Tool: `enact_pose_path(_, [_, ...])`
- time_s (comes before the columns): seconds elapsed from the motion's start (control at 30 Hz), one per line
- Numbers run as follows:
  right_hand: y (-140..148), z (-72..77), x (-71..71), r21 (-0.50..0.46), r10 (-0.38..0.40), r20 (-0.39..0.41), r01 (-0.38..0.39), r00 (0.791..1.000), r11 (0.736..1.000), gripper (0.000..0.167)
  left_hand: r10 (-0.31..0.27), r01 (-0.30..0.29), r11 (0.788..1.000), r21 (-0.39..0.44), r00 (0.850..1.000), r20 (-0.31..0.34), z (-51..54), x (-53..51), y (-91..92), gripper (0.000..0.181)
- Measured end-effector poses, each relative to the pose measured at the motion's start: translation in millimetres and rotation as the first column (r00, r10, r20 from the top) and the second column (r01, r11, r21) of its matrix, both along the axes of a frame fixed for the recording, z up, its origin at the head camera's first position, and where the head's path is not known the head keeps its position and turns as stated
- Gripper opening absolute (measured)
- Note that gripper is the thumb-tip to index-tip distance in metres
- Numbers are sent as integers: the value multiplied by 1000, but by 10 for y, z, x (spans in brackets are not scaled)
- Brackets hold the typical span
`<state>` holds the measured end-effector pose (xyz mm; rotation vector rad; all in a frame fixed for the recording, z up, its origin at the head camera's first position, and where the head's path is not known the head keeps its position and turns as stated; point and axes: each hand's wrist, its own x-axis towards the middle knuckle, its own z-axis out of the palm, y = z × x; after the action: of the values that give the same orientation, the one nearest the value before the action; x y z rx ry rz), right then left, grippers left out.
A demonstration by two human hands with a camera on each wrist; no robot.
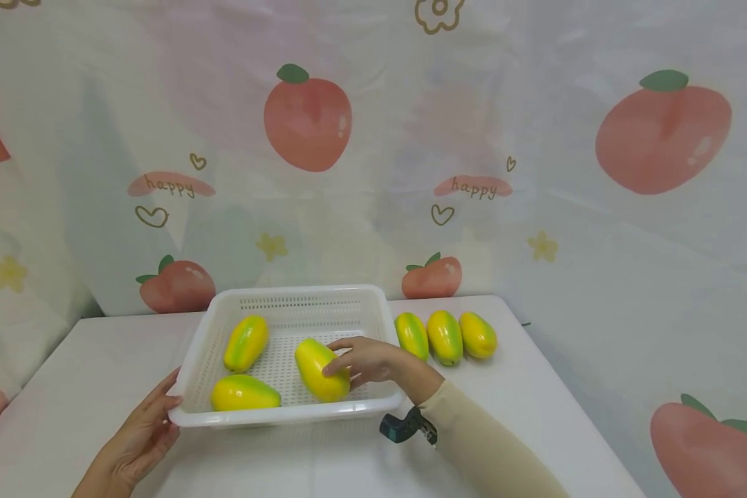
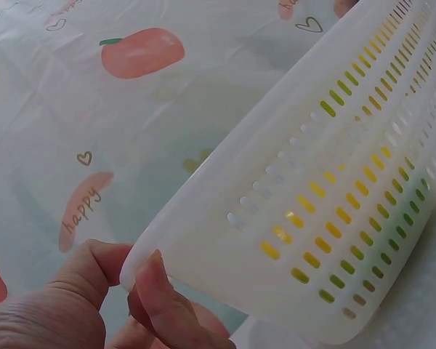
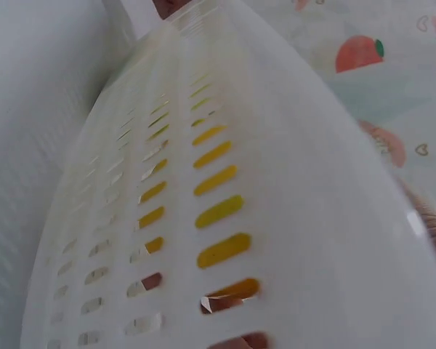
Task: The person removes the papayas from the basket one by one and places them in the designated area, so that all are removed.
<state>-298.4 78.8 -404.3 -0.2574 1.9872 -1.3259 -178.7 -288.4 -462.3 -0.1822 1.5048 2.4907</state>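
Observation:
A white plastic basket point(image 1: 286, 413) with slotted walls stands on the table. My left hand point(image 1: 143, 432) holds its near left corner, and in the left wrist view thumb and fingers point(image 2: 151, 280) pinch the rim. Inside the basket my right hand point(image 1: 366, 361) grips a glossy yellow-green papaya point(image 1: 316, 370), thumb on its near side. Two more papayas lie in the basket: one at the left point(image 1: 246, 344), another along the near wall point(image 1: 244, 393). In the right wrist view the basket wall point(image 3: 291, 218) hides most of the right hand.
Right of the basket, three papayas point(image 1: 445, 337) stand in a row on the white table point(image 1: 504, 415). A fruit-print cloth point(image 1: 361, 228) hangs behind the table and at both sides. A dark device point(image 1: 404, 425) is strapped at my right wrist.

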Motion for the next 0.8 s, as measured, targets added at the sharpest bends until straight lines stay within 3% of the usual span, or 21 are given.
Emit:
enact_pose_path(0.17, [32,14,13,-26,-11,-17,11,1000,1000,66,21,-20,1000,-19,999,34,18,-4,26,43])
enact_pose_path(0.6, [151,119,129,-42,-57,-65,54,996,998,67,-33,34,999,33,999,-31,-16,-3,13,46])
enact_pose_path(0.8, [222,185,164,-77,-70,-60,65,996,995,68,-33,33,999,26,999,-17,-10,4,-4,46])
